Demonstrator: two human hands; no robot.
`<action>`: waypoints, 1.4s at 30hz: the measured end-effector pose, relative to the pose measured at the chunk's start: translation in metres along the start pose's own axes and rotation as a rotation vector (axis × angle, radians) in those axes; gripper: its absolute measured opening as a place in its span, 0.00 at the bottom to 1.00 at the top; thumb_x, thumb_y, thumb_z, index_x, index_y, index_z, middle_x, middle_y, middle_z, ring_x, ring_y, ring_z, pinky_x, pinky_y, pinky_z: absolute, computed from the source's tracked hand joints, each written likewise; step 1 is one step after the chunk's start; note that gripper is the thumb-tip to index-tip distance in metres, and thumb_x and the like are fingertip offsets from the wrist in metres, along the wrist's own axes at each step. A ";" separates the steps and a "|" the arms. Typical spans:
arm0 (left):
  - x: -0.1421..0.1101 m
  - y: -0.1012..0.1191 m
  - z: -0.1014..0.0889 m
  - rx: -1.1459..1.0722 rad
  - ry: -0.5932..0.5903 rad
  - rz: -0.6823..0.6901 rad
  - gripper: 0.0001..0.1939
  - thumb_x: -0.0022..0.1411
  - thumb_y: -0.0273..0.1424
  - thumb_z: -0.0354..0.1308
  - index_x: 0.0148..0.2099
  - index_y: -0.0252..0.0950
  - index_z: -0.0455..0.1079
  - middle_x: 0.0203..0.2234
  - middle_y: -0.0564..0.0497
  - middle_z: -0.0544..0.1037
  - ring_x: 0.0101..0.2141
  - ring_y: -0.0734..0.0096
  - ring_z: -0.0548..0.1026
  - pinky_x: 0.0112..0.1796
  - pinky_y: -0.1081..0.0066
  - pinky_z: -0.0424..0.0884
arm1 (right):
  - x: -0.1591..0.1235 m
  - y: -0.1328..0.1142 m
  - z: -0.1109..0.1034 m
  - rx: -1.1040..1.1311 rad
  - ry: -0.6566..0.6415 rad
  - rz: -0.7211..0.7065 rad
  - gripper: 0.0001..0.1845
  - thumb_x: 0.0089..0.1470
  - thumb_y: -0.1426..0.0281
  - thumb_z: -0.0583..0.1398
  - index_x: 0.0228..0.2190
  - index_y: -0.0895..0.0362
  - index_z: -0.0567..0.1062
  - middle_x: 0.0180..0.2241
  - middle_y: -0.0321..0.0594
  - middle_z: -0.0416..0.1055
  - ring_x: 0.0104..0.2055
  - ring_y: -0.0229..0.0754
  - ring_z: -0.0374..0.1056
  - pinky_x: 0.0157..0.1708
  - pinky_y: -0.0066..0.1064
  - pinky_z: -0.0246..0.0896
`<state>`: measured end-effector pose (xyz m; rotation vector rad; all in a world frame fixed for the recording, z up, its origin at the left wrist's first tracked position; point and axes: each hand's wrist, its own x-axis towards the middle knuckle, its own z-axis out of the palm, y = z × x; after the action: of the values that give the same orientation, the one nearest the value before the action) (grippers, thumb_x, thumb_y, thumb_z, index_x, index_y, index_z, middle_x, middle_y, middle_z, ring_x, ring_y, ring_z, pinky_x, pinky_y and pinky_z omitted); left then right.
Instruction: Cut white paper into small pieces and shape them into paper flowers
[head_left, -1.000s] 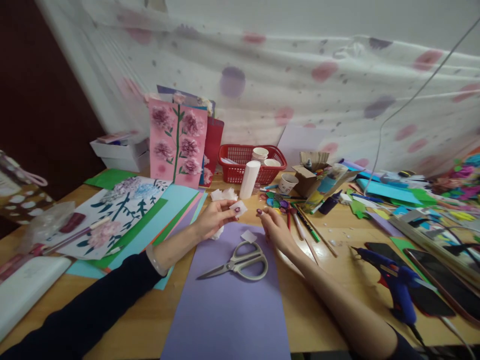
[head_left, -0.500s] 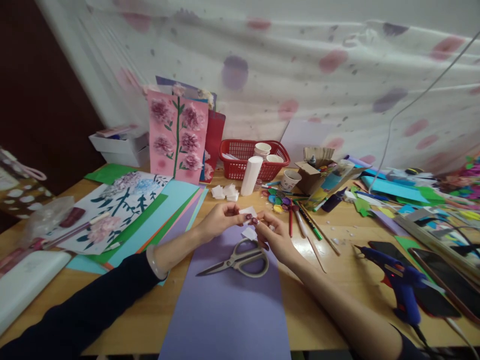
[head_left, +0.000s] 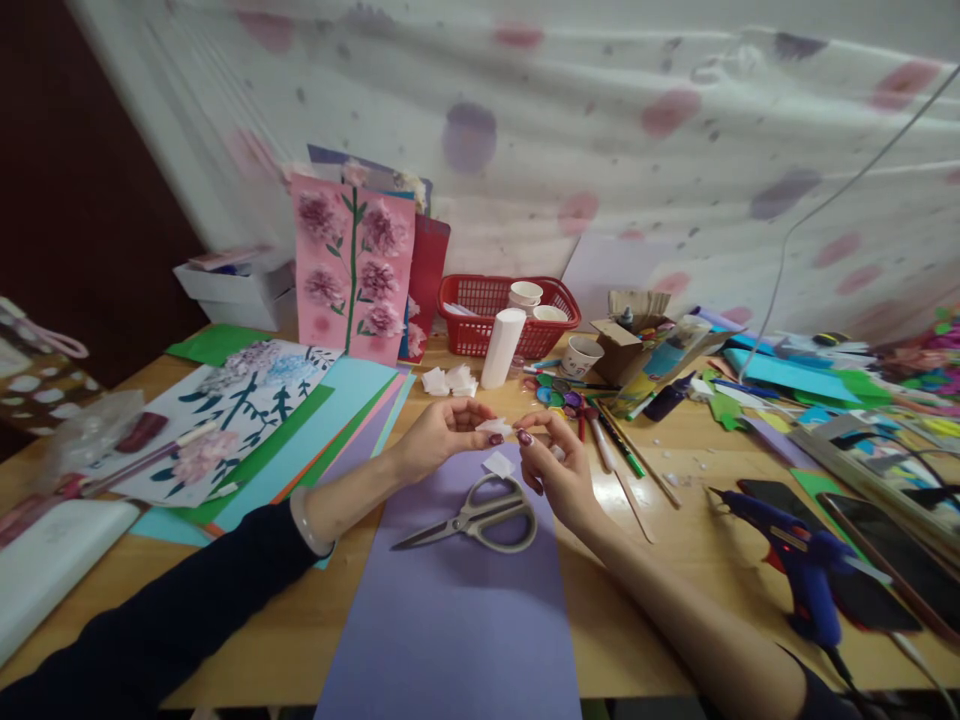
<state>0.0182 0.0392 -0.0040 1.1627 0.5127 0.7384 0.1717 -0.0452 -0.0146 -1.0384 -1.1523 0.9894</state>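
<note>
My left hand pinches a small white piece of tissue paper between thumb and fingers. At the paper's right end, the thumb and forefinger of my right hand are closed on its tip. Below them another white piece lies on a purple sheet. Grey-handled scissors rest on that sheet, blades pointing left and nearly together. Beyond my left hand sit small stacks of white tissue squares, and a white paper roll stands upright beside them.
A blue glue gun lies at the right near two phones. Brushes and pencils are right of my hands. Behind stand a red basket with paper cups and a pink flower picture. Coloured sheets spread at the left.
My hands have drawn slightly apart, and the tissue piece, flatter and wider before, now looks gathered toward a tip at my right fingers.
</note>
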 end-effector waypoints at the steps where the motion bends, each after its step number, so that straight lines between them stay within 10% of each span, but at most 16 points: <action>1: 0.000 0.000 0.000 0.013 -0.011 0.005 0.19 0.39 0.27 0.70 0.35 0.32 0.68 0.27 0.54 0.75 0.30 0.77 0.72 0.34 0.74 0.66 | -0.002 -0.003 0.001 -0.039 0.031 -0.054 0.10 0.53 0.63 0.59 0.35 0.53 0.66 0.13 0.23 0.52 0.13 0.29 0.46 0.13 0.21 0.39; 16: -0.007 0.008 0.004 0.202 -0.147 0.112 0.23 0.49 0.32 0.65 0.48 0.35 0.67 0.23 0.57 0.68 0.26 0.80 0.67 0.30 0.77 0.62 | -0.005 0.001 0.000 -0.295 0.012 -0.133 0.10 0.54 0.61 0.58 0.30 0.56 0.71 0.17 0.30 0.55 0.18 0.32 0.48 0.18 0.25 0.42; 28: 0.001 0.002 -0.006 0.170 -0.124 -0.084 0.19 0.35 0.33 0.72 0.32 0.31 0.73 0.27 0.51 0.78 0.30 0.72 0.75 0.38 0.68 0.69 | 0.002 -0.002 0.000 -0.088 0.131 -0.011 0.14 0.53 0.57 0.58 0.29 0.55 0.66 0.15 0.26 0.53 0.14 0.29 0.49 0.13 0.23 0.43; 38: 0.005 0.007 -0.012 0.358 -0.042 0.110 0.24 0.44 0.31 0.68 0.47 0.36 0.71 0.42 0.45 0.73 0.38 0.70 0.73 0.40 0.67 0.70 | 0.007 0.004 0.001 0.083 0.165 0.062 0.15 0.49 0.58 0.61 0.27 0.55 0.65 0.15 0.24 0.49 0.13 0.27 0.44 0.12 0.21 0.41; 42: 0.000 0.002 -0.003 0.496 -0.099 0.287 0.09 0.49 0.30 0.64 0.35 0.35 0.73 0.44 0.44 0.70 0.41 0.68 0.72 0.41 0.69 0.70 | 0.004 0.001 0.007 0.221 0.094 0.190 0.16 0.46 0.59 0.64 0.25 0.55 0.63 0.13 0.22 0.45 0.13 0.27 0.38 0.12 0.21 0.37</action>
<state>0.0161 0.0415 -0.0032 1.7539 0.4629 0.8175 0.1653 -0.0404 -0.0141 -1.0170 -0.8569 1.1765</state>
